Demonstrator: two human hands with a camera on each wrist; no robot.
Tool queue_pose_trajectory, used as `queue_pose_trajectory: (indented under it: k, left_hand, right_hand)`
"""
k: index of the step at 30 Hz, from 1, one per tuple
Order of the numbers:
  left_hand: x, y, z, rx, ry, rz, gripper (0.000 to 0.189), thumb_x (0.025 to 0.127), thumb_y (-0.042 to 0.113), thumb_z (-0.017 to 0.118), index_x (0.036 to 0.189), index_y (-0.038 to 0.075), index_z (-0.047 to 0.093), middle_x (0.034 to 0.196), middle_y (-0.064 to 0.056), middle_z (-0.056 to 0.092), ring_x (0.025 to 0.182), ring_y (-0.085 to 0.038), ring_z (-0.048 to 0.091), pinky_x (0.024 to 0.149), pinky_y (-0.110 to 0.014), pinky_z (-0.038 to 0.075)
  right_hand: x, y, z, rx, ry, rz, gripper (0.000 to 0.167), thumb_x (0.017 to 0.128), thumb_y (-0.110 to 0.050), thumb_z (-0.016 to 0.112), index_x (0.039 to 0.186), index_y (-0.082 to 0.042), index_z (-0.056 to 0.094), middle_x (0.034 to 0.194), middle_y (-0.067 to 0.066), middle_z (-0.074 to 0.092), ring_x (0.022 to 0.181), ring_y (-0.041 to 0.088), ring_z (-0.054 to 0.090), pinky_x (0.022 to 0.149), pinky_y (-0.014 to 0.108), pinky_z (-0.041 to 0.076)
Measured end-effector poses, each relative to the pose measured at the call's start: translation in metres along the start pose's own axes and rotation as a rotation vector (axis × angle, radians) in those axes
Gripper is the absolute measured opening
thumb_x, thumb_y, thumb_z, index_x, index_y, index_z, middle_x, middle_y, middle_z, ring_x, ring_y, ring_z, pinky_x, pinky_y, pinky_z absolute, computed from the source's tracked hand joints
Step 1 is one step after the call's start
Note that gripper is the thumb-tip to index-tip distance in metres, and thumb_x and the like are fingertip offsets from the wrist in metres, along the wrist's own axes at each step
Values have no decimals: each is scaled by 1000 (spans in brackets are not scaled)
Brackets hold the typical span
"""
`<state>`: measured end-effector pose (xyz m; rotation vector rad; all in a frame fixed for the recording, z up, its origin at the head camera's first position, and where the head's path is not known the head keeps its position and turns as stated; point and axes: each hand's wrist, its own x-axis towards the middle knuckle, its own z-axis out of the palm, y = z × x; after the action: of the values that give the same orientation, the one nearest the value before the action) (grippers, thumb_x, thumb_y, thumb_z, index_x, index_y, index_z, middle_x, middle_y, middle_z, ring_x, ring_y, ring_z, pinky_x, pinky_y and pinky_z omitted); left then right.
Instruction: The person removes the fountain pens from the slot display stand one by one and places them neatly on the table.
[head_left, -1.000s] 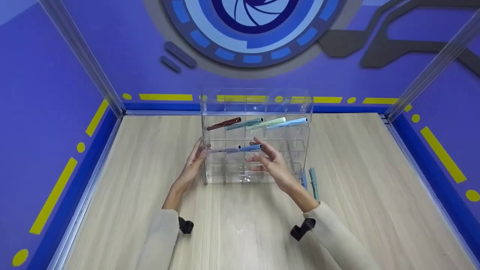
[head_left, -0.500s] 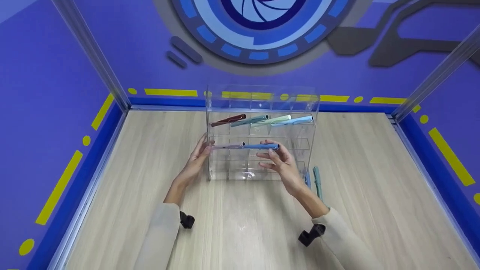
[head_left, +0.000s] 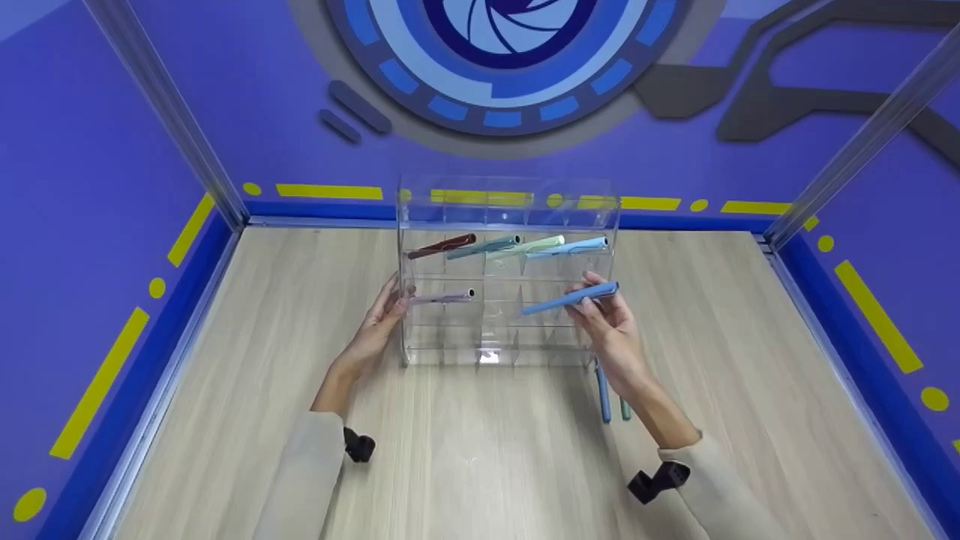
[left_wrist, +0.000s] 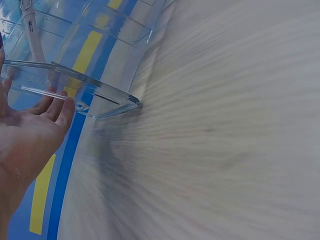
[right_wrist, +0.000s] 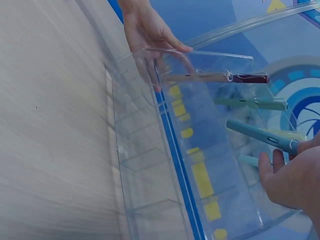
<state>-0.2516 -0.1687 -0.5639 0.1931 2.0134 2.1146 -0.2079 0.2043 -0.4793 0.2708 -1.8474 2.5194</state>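
A clear acrylic pen rack (head_left: 489, 357) stands upright on the table. My left hand (head_left: 366, 339) grips its left side panel, with fingers curled at the panel's edge in the left wrist view. Between the thumb and fingers of my right hand (head_left: 619, 341) is a blue pen (head_left: 551, 303), pinched near its upper end and slanting in front of the rack's right part. Dark red (head_left: 441, 246), teal (head_left: 482, 247), light green (head_left: 526, 248) and light blue (head_left: 568, 248) pens lie slanted along an upper row. Lower left, a pale lilac pen (head_left: 441, 298) sits in its compartment.
On the table right of the rack lie another blue pen (head_left: 604, 396) and a green pen (head_left: 625, 409), the latter partly behind my right hand. Blue-purple panels (head_left: 300, 161) with metal corner posts (head_left: 161, 112) enclose the wooden table (head_left: 480, 457) at the back and sides.
My right hand has taken the blue pen from beside the lilac pen and carried it right, tilting it. The left hand keeps its grip on the rack's side.
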Motion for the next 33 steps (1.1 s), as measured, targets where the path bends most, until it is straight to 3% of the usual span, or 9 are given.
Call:
queue_pose_trajectory:
  k: [11,20,27,33]
  left_hand:
    - [-2,-3,3,31,10,-14,63,112,36,40,166,29,8,171,-8,20,160,-29,15,132,-46,14]
    - [-1,-2,4,44,21,-44,67,111,42,41,166,31,6,174,-7,6,162,-28,7,132,-46,13]
    - [-1,-3,5,51,16,-47,66,111,42,41,166,31,6,174,-6,11,162,-29,7,132,-48,10]
    - [-3,-2,2,104,30,-60,66,111,45,37,166,29,4,175,-7,-1,162,-32,0,132,-50,10]
  right_hand:
    - [-9,-19,-37,-47,74,47,44,109,-11,49,151,-8,41,117,-5,61,110,8,64,100,30,58]
    - [-17,-29,-70,-151,145,113,48,109,-19,51,154,-7,40,115,-7,55,102,6,53,89,23,54]
    - [-23,-22,-96,-201,243,184,36,105,-17,59,139,-13,48,106,-11,59,99,3,60,84,23,57]
    - [-24,-11,-123,-381,234,198,42,102,-15,64,139,-6,48,100,-12,66,92,4,69,77,24,61]
